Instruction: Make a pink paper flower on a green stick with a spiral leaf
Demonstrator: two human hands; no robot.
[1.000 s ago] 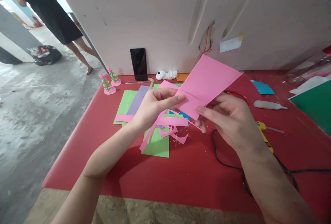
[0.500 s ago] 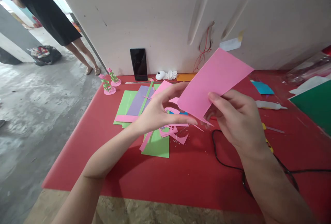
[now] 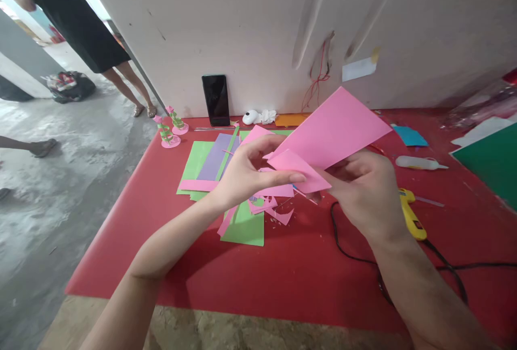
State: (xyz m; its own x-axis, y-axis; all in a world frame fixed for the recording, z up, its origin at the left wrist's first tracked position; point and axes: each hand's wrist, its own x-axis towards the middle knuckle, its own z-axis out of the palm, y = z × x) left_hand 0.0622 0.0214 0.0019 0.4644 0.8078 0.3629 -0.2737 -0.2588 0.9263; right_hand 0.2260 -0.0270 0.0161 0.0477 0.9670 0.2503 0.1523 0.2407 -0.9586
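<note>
Both hands hold a sheet of pink paper point(image 3: 335, 129) above the red table. Its near end is folded over into a triangular flap. My left hand point(image 3: 250, 169) pinches that flap, thumb on top and fingers behind the sheet. My right hand point(image 3: 363, 188) grips the lower right side, its fingers partly hidden behind the paper. Under the hands lie pink paper scraps point(image 3: 262, 204), a green paper sheet point(image 3: 246, 229) and a purple paper sheet point(image 3: 214, 159).
On the red table point(image 3: 141, 247) are a yellow glue gun point(image 3: 412, 215) with a black cord, a white glue bottle point(image 3: 420, 163), blue paper point(image 3: 410, 135) and two small paper flowers point(image 3: 167, 133). A phone point(image 3: 216, 99) leans on the wall. Another person point(image 3: 81, 21) stands at left.
The near end of the pink paper has been folded up into a flap, and my left thumb now presses on it. My right hand has shifted slightly left. Another foot has appeared at far left.
</note>
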